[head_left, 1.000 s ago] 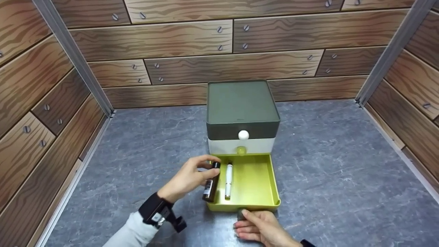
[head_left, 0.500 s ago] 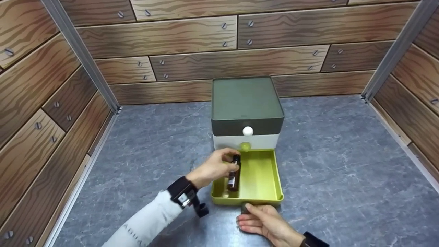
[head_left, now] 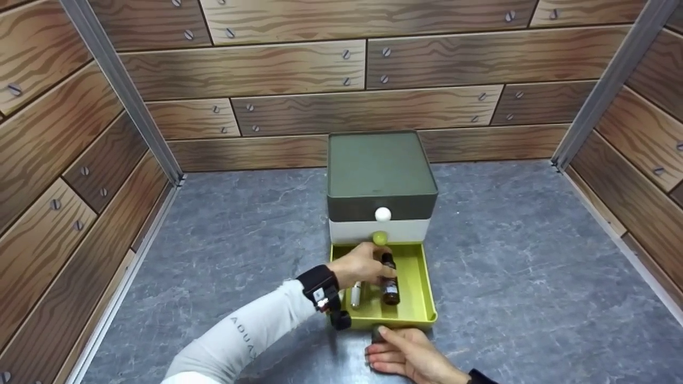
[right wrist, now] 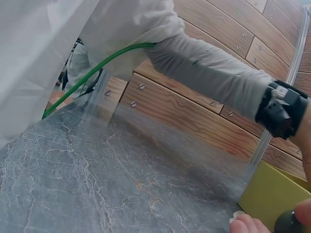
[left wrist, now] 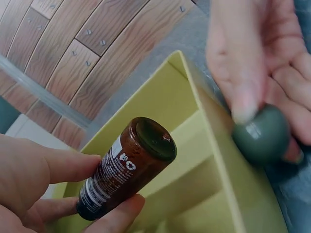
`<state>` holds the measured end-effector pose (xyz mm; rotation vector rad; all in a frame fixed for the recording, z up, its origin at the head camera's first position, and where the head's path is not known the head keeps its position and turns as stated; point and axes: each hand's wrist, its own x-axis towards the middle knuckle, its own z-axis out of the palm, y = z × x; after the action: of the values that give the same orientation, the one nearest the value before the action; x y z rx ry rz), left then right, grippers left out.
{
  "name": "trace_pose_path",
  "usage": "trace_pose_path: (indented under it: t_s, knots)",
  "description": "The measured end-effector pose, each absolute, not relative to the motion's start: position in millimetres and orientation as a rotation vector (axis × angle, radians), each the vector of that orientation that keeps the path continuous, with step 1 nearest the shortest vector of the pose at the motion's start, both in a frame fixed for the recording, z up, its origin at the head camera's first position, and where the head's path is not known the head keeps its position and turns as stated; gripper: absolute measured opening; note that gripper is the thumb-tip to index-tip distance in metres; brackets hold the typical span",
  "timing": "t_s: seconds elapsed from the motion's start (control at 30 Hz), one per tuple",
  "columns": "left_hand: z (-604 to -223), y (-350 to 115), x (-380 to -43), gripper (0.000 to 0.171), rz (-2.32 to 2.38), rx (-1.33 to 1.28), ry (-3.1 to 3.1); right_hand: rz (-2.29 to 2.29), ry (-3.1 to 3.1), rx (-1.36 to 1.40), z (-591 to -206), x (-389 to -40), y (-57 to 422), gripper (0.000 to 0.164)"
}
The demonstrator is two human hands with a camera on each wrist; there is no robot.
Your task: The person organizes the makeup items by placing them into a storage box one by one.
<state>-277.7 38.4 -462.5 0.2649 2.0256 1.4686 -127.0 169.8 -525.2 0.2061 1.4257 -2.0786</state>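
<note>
My left hand [head_left: 363, 266] grips a small brown glass bottle [head_left: 390, 285] with a dark cap and a printed label. In the left wrist view the bottle [left wrist: 133, 162] tilts base-up between thumb and fingers, over the inside of the yellow-green drawer [head_left: 419, 277]. Left of it in the drawer lies a slim white tube [head_left: 356, 296], partly covered by the left hand. My right hand [head_left: 408, 349] pinches the round dark green knob [left wrist: 262, 133] on the drawer's front with thumb and fingers. The drawer is pulled out of the bottom of a stacked drawer box [head_left: 381, 165].
Above the drawer sit a white tier with a yellow-green knob [head_left: 380, 238] and a dark green tier with a white knob [head_left: 382, 214]. Wood-patterned panels [head_left: 299, 112] wall in the grey marbled table [head_left: 245, 224].
My left hand has carried the bottle rightward from the drawer's left edge, past the white tube, to the drawer's middle. My right hand stays on the knob.
</note>
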Motion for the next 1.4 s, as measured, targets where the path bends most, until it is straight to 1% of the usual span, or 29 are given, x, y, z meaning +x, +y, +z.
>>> trace_pose_path:
  t_s: [0.17, 0.33, 0.4, 0.67, 0.87, 1.0, 1.07, 1.17, 1.27, 1.4]
  knots:
    - [-466.9, 51.0, -275.7, 0.058, 1.385, 0.298, 2.153, -2.086, 1.421, 0.204, -527.2, -126.2, 172.6, 0.06]
    - [-466.1, 63.0, -272.2, 0.044, 1.119, 0.361, 2.457, -2.08, 1.45, 0.206, -525.7, -126.8, 174.3, 0.056]
    - [-466.4, 67.2, -270.7, 0.042, 1.038, 0.347, 2.527, -2.068, 1.464, 0.213, -525.1, -126.5, 173.4, 0.057]
    - [-468.1, 74.8, -268.0, 0.054, 0.836, 0.387, 2.663, -2.063, 1.492, 0.195, -525.8, -125.7, 170.5, 0.053]
    - [-461.7, 66.6, -267.2, 0.05, 0.824, 0.385, 2.677, -2.054, 1.481, 0.181, -525.5, -128.1, 168.7, 0.057]
    - [-448.8, 52.7, -260.9, 0.047, 0.857, 0.391, 2.604, -2.053, 1.466, 0.173, -526.5, -127.3, 170.3, 0.053]
    - [-439.9, 42.0, -257.2, 0.047, 0.861, 0.442, 2.584, -2.058, 1.462, 0.175, -526.7, -127.8, 170.5, 0.051]
    - [-422.8, 22.2, -249.3, 0.046, 0.892, 0.559, 2.572, -2.062, 1.446, 0.196, -527.2, -128.8, 170.3, 0.053]
    - [-402.0, 3.0, -244.5, 0.039, 1.011, 0.686, 2.535, -2.072, 1.424, 0.203, -527.5, -129.8, 170.2, 0.053]
    - [-372.9, -15.7, -251.6, 0.024, 1.363, 0.89, 2.549, -2.113, 1.38, 0.204, -527.5, -130.5, 172.7, 0.043]
